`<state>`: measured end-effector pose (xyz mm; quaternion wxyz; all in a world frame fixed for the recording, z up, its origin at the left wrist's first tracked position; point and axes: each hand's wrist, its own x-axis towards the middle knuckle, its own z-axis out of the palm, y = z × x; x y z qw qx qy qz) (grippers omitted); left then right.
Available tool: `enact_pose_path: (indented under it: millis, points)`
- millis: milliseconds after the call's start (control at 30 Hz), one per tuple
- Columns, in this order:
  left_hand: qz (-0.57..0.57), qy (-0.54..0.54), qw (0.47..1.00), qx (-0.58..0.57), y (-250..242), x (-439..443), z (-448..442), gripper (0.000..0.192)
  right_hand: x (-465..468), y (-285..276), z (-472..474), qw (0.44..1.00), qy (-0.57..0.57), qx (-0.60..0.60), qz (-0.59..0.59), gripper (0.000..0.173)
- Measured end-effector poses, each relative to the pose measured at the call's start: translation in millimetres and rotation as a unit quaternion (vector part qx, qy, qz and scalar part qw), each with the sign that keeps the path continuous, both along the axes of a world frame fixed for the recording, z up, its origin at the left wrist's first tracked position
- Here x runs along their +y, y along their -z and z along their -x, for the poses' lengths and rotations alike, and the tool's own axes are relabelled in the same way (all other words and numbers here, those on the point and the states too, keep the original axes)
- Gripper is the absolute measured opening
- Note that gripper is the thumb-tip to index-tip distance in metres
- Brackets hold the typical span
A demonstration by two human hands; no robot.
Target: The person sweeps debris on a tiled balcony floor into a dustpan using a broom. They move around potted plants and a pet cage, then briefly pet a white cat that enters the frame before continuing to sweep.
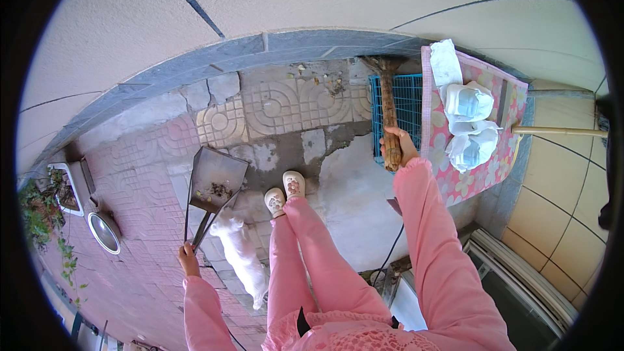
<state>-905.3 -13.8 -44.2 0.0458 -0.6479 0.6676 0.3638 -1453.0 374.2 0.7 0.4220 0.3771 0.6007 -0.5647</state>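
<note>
My left hand [189,257] grips the handle of a metal dustpan [218,171] that is held out over the paving, left of my feet. Dark debris with a few leaf bits [220,190] lies in the pan. Bound with rings along its length, a thick broom handle [388,100] is in my right hand [400,146]. The bristles of the broom [382,64] are at the foot of the wall, partly hidden behind the handle. Leaf scraps [336,87] lie on the paving left of the bristles.
A small white dog [241,256] stands beside my legs. At right, a blue wire cage [408,107] carries a flowered cloth [480,165] with white plastic-wrapped items [470,148]. A bamboo pole [560,130] juts in. At left are a round basin [104,233] and a planter [68,190].
</note>
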Motion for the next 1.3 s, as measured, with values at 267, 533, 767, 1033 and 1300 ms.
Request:
enact_pose_path:
  millis: [267, 533, 767, 1033, 1300]
  points:
    - [0.055, -0.018, 0.998, 0.018, -43.6, 12.9, 29.7, 0.051, -2.2, -10.8, -66.6, 0.983, 0.07, -0.089, 0.146, 0.029]
    - [0.073, -0.057, 0.995, 0.04, -57.7, 11.9, 41.7, 0.05, -10.5, -74.9, -139.7, 0.993, -0.013, -0.053, 0.104, 0.028]
    - [0.059, -0.053, 0.996, 0.04, -62.0, 22.4, 56.6, 0.046, 0.7, -48.9, -73.6, 0.998, -0.012, 0.024, -0.059, 0.027]
    - [0.023, -0.038, 0.998, 0.041, -55.0, 31.7, 62.6, 0.047, -65.8, -27.7, -105.1, 0.956, 0.187, -0.083, 0.212, 0.028]
    - [0.033, -0.016, 0.999, 0.014, -50.4, 28.5, 63.3, 0.048, -54.9, -82.3, -164.8, 0.993, 0.029, -0.037, 0.106, 0.026]
